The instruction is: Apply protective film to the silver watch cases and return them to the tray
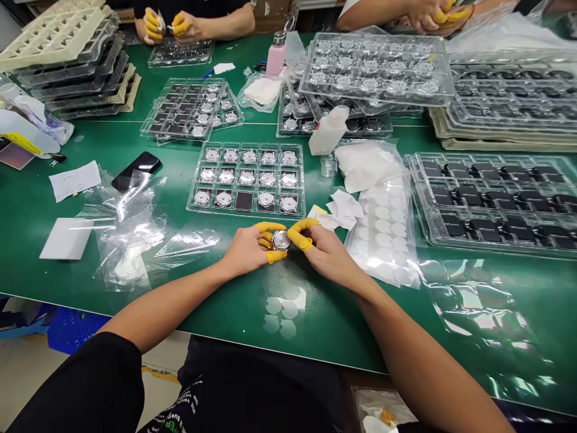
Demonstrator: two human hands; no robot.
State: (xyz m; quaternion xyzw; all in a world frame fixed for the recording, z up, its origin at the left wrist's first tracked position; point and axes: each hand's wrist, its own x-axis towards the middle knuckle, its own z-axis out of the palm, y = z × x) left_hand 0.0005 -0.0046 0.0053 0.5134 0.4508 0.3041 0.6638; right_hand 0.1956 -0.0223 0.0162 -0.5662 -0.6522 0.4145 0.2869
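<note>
My left hand (249, 248) and my right hand (325, 251) meet over the green table (40, 204), both with yellow finger cots on the fingertips. Between them they pinch a small round silver part (280, 240). Just beyond the hands lies a clear tray (247, 178) with rows of the same silver parts and one dark vacant pocket. A sheet of round clear stickers (383, 231) lies right of my right hand. A few loose round stickers (282, 310) lie on the table in front of my wrists.
Clear plastic bags (130, 234) lie at left beside a black phone (135, 170). A white bottle (328, 129) and a pink bottle (275, 55) stand farther back. Trays with dark parts (496, 201) fill the right. Stacked trays (67, 54) sit far left. Other persons' hands (169, 27) work across the table.
</note>
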